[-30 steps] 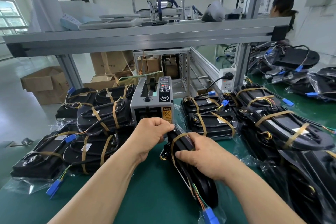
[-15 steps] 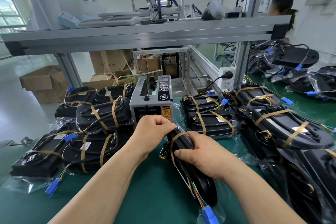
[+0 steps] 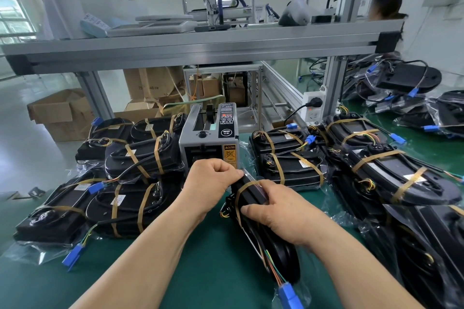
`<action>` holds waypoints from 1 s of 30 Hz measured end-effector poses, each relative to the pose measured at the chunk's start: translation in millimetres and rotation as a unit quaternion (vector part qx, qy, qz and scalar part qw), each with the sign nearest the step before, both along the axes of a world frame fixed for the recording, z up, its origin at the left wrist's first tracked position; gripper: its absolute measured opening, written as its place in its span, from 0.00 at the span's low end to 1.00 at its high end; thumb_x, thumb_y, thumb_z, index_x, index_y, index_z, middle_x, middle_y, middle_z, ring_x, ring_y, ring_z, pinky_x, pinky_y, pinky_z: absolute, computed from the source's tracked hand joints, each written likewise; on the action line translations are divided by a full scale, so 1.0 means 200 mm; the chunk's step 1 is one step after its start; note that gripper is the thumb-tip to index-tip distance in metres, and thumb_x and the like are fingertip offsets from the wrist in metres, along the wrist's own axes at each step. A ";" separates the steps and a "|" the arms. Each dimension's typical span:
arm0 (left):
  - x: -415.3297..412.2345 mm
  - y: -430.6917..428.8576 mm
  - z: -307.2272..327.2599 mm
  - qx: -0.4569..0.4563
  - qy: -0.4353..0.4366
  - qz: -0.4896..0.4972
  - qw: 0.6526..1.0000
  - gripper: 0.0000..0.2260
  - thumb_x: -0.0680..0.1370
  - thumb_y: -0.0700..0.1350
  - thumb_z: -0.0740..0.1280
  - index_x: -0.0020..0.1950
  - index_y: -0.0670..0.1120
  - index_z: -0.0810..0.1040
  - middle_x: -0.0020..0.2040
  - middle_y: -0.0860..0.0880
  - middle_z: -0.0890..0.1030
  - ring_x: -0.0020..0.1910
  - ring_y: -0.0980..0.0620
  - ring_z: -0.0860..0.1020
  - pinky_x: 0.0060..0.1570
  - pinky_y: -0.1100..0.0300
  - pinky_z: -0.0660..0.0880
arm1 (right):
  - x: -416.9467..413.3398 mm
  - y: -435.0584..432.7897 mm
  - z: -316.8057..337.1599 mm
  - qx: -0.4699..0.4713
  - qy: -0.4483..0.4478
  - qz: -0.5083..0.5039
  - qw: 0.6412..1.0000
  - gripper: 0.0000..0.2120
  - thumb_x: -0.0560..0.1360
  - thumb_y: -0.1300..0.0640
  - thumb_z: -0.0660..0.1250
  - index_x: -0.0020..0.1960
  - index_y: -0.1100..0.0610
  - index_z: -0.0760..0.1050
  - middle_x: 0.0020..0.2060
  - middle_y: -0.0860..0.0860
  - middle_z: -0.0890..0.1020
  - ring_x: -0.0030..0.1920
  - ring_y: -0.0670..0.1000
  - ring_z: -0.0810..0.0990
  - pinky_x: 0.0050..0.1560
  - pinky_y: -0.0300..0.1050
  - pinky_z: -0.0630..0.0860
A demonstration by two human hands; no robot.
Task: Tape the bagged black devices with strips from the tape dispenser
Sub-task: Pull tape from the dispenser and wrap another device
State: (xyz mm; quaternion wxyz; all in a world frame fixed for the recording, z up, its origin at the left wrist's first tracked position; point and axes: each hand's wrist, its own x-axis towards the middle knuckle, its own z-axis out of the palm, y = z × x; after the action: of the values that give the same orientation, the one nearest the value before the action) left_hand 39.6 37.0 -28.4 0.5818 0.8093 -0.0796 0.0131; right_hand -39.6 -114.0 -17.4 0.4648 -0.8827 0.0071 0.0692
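Observation:
A bagged black device (image 3: 253, 198) stands on its edge on the green mat, a brown tape strip wrapped over its top end and a blue connector (image 3: 288, 295) hanging at its near end. My left hand (image 3: 209, 184) is curled over the device's far top end, right in front of the grey tape dispenser (image 3: 209, 137). My right hand (image 3: 278, 211) grips the device's upper side, fingers pressing on the tape strip. The dispenser's slot is hidden behind my left hand.
Taped bagged devices are stacked left (image 3: 140, 158) and right (image 3: 288, 158) of the dispenser, more along the right edge (image 3: 401, 178). An aluminium shelf frame (image 3: 200, 45) spans overhead, a power strip (image 3: 312, 105) on its post. Cardboard boxes (image 3: 60, 113) stand behind. A person is at the far right.
Both hands stay on the upright device with only slight shifts; the right hand's fingers have slid a little along the tape strip.

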 end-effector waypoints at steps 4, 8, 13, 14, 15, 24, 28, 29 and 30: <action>0.00 0.00 0.00 -0.038 0.014 -0.005 0.999 0.10 0.72 0.43 0.75 0.32 0.46 0.82 0.23 0.58 0.74 0.23 0.63 0.70 0.32 0.67 0.68 | 0.00 0.00 0.00 0.003 0.001 -0.001 1.000 0.15 0.75 0.51 0.72 0.59 0.52 0.75 0.50 0.52 0.83 0.51 0.53 0.82 0.56 0.50 0.79; 0.00 0.00 0.00 -0.033 0.022 -0.011 0.999 0.11 0.73 0.44 0.75 0.30 0.48 0.82 0.23 0.58 0.74 0.23 0.64 0.70 0.35 0.64 0.68 | 0.00 0.00 0.00 0.005 0.004 0.000 1.000 0.15 0.75 0.50 0.72 0.58 0.52 0.75 0.50 0.51 0.83 0.50 0.53 0.82 0.54 0.50 0.80; 0.00 0.00 -0.01 -0.031 0.017 -0.007 0.999 0.09 0.72 0.45 0.75 0.32 0.47 0.83 0.26 0.57 0.77 0.25 0.65 0.73 0.39 0.62 0.70 | 0.00 0.00 0.01 0.005 0.003 0.001 1.000 0.15 0.74 0.50 0.72 0.58 0.51 0.74 0.49 0.51 0.83 0.50 0.52 0.82 0.56 0.52 0.80; 0.00 0.00 -0.01 -0.029 0.012 -0.006 0.999 0.09 0.72 0.45 0.75 0.33 0.45 0.83 0.27 0.56 0.78 0.26 0.66 0.74 0.39 0.62 0.70 | 0.00 0.00 0.00 0.007 0.003 0.000 1.000 0.15 0.74 0.50 0.72 0.58 0.51 0.74 0.49 0.51 0.83 0.50 0.53 0.82 0.57 0.53 0.80; -0.01 -0.01 -0.01 -0.028 0.008 -0.004 1.000 0.09 0.72 0.45 0.75 0.33 0.45 0.82 0.27 0.56 0.79 0.27 0.66 0.74 0.39 0.62 0.70 | 0.00 0.00 0.00 0.008 0.002 0.000 1.000 0.14 0.74 0.50 0.72 0.58 0.51 0.74 0.49 0.51 0.83 0.50 0.53 0.82 0.57 0.53 0.79; -0.01 -0.02 -0.03 0.053 -0.049 0.025 0.997 0.06 0.71 0.47 0.74 0.38 0.51 0.79 0.27 0.56 0.74 0.27 0.59 0.70 0.34 0.60 0.72 | 0.01 0.00 -0.02 0.002 -0.008 -0.001 1.000 0.14 0.74 0.50 0.72 0.58 0.51 0.75 0.49 0.50 0.83 0.49 0.51 0.82 0.52 0.46 0.79; -0.02 -0.04 -0.04 0.006 0.013 0.045 0.999 0.05 0.73 0.48 0.73 0.45 0.51 0.79 0.36 0.53 0.78 0.32 0.58 0.75 0.33 0.63 0.73 | 0.02 -0.01 -0.02 -0.004 -0.011 0.003 1.000 0.15 0.74 0.50 0.72 0.58 0.51 0.74 0.48 0.49 0.83 0.48 0.50 0.82 0.50 0.44 0.78; -0.02 -0.06 -0.04 -0.031 0.040 0.044 0.998 0.04 0.73 0.47 0.73 0.44 0.48 0.80 0.36 0.52 0.80 0.30 0.60 0.77 0.30 0.67 0.73 | 0.02 -0.01 -0.02 -0.006 -0.012 0.005 1.000 0.15 0.74 0.50 0.71 0.58 0.51 0.74 0.48 0.49 0.83 0.47 0.49 0.82 0.48 0.43 0.78; -0.02 -0.07 -0.03 -0.063 0.064 0.046 0.995 0.05 0.74 0.46 0.72 0.42 0.45 0.80 0.35 0.51 0.80 0.28 0.61 0.77 0.26 0.69 0.72 | 0.02 -0.01 -0.02 -0.007 -0.011 0.006 1.000 0.15 0.74 0.50 0.71 0.58 0.50 0.74 0.47 0.48 0.83 0.47 0.48 0.82 0.46 0.41 0.77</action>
State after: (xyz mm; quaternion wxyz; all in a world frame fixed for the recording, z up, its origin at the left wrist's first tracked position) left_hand 35.6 23.3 -34.8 0.6343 0.7731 -0.0040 -0.0064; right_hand -36.5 -115.6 -22.0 0.4581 -0.8867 -0.0033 0.0621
